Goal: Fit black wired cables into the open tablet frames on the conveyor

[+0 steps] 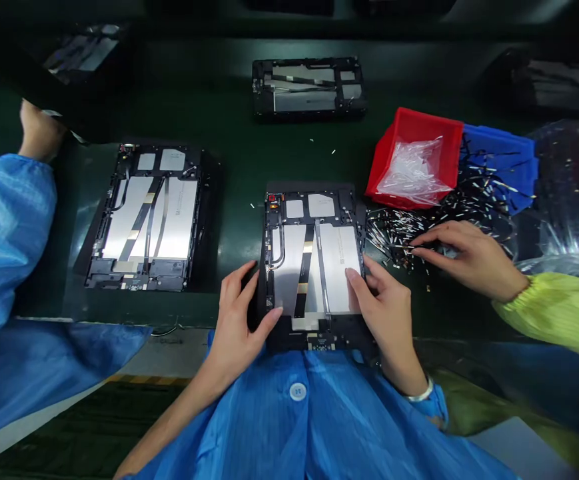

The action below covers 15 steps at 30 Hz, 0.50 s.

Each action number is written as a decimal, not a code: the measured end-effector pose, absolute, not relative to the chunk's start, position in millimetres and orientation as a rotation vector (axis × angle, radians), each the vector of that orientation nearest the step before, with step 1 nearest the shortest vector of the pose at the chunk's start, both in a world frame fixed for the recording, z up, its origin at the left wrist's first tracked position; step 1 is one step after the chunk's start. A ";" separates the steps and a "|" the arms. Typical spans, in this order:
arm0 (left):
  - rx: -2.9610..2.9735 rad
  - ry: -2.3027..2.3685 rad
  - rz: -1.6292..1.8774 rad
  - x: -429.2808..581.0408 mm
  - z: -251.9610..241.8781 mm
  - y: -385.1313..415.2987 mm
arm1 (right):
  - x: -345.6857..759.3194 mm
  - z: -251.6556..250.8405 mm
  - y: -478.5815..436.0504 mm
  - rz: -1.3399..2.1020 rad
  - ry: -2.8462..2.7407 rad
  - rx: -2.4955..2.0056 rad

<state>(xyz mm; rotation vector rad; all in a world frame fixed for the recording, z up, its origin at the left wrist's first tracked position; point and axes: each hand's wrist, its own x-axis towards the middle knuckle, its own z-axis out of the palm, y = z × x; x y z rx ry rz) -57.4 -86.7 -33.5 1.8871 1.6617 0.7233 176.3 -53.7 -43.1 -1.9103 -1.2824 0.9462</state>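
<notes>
Co-worker's blue sleeve [4, 227] occupies the far left of the view, well left of the central tablet chassis [314, 267]. That co-worker's hand [40, 131] meets a dark object too blurred to identify. A second tablet chassis [144, 217] lies on the green workbench [229, 120] just left of the central tablet chassis, and a third tablet chassis [309, 87] lies beyond it, well apart.

The central tablet chassis sits flat on the workbench, directly in front of the person. Its silver panels and flat cables face up. The left hand [236, 317] holds its left edge, with the fingers curled over the rim and the thumb lying across its lower corner. The right hand [384, 313] holds its right edge, with the fingers spread and resting on a silver panel.

Right of the central tablet chassis, a loose pile of small black-and-white parts [419, 240] spreads in front of a red bin [414, 157] and a blue bin [499, 167]. A second co-worker's hand [469, 257], from a yellow-green sleeve [559, 313], rests spread on the pile, fingertips extended.
</notes>
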 end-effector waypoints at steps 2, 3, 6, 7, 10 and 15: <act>1.843 1.608 0.797 -56.4 -26.7 -89.7 | 172.1 -36.2 -53.1 0.966 -1.241 -1.876; 1.806 1.573 0.820 -57.3 -22.2 -90.2 | 168.8 -31.4 -51.5 0.973 -1.218 -1.849; 1.641 1.452 0.911 -67.4 -4.5 -85.5 | 156.1 -13.2 -38.7 0.972 -1.184 -1.698; 1.579 1.425 0.946 -73.6 2.4 -79.9 | 152.1 -7.0 -32.0 0.993 -1.186 -1.617; 1.442 1.445 1.027 -102.7 22.3 -41.1 | 147.2 6.2 -11.8 1.045 -1.188 -1.390; 1.578 1.655 1.203 -185.4 26.8 105.7 | 164.2 -2.6 -6.1 0.739 -1.161 -1.531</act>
